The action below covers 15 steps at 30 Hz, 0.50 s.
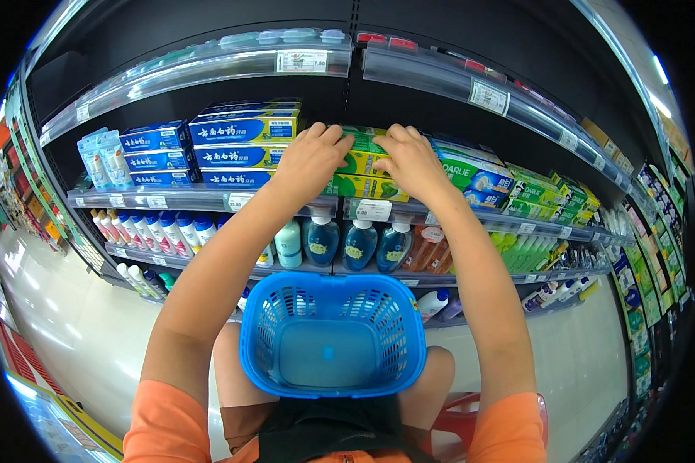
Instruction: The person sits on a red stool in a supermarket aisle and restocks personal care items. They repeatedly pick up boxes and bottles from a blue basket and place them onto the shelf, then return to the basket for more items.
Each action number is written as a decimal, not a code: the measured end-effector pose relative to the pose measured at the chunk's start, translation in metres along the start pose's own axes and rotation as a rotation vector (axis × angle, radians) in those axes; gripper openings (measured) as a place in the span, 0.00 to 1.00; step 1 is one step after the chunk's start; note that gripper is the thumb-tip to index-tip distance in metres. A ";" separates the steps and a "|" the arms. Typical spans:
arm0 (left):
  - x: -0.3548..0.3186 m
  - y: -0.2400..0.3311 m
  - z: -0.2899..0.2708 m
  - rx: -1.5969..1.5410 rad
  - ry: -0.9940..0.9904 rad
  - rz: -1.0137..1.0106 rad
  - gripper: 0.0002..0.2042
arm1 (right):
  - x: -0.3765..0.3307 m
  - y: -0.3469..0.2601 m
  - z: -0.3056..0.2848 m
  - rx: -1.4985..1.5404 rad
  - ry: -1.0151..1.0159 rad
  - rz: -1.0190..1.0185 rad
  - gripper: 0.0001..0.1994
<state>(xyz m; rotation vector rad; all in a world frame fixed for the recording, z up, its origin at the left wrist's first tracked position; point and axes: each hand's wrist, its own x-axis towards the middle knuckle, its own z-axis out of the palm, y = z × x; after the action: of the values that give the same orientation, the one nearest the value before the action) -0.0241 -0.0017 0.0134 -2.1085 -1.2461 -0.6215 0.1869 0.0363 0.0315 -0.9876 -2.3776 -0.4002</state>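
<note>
Green-and-yellow toothpaste boxes [365, 163] lie stacked on the middle shelf, straight ahead of me. My left hand [313, 157] grips the upper box of this stack at its left side, fingers curled over it. From the other side, my right hand [411, 160] holds the same box, with its fingers bent over the top and the thumb at the front. The hands partly hide the box ends. Blue toothpaste boxes [245, 130] are piled just left of my left hand, and green-and-blue ones [475, 179] stand right of my right hand.
A blue plastic basket [330, 281] rests on my lap, between my forearms. Below the boxes, dark blue pump bottles [361, 245] and white bottles [170, 230] line a lower shelf. An upper shelf edge [309, 62] runs above my hands. Part of a red stool [455, 420] shows beneath me.
</note>
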 end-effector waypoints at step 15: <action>-0.079 0.043 -0.026 -0.425 0.126 -0.142 0.15 | -0.077 -0.053 0.027 0.246 0.350 -0.079 0.10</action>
<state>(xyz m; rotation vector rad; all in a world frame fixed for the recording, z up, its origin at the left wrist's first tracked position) -0.0237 -0.0837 -0.0314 -2.2827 -1.2862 -1.1500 0.1845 -0.0317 -0.0381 -0.6531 -2.0905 -0.2743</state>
